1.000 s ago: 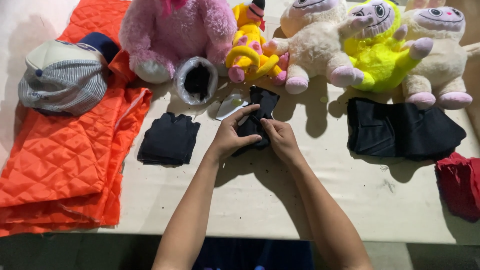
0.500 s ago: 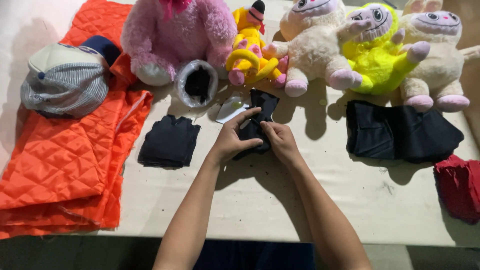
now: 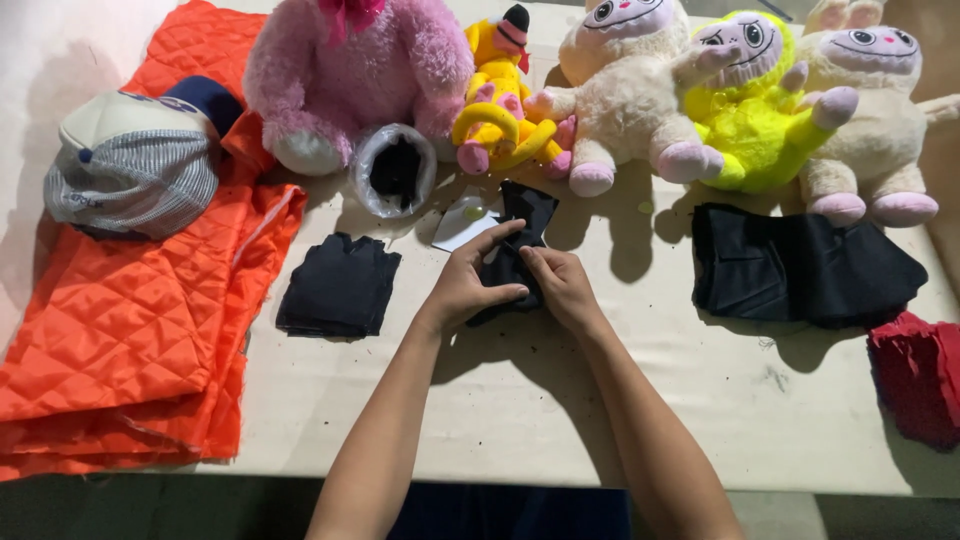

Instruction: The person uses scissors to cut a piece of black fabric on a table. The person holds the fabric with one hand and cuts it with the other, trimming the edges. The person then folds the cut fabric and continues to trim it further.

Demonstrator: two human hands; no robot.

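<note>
Both my hands meet at the middle of the pale table (image 3: 560,420) on a small piece of black fabric (image 3: 525,215). My left hand (image 3: 470,285) pinches its lower left part, with the index finger stretched over it. My right hand (image 3: 562,285) grips the fabric's lower right side. The far end of the piece lies flat on the table, pointing toward the toys. A small white card (image 3: 462,228) lies just left of it.
A folded black cloth (image 3: 338,285) lies left of my hands, a larger black fabric pile (image 3: 800,265) at right, red cloth (image 3: 915,375) at the right edge. Orange quilted fabric (image 3: 130,320) and a striped cap (image 3: 130,170) lie at left. Several plush toys (image 3: 640,110) and a plastic bag (image 3: 395,170) line the back.
My hands stay on the black piece; the fingers have shifted slightly along it, and its far end lies a little flatter. Nothing else moved.
</note>
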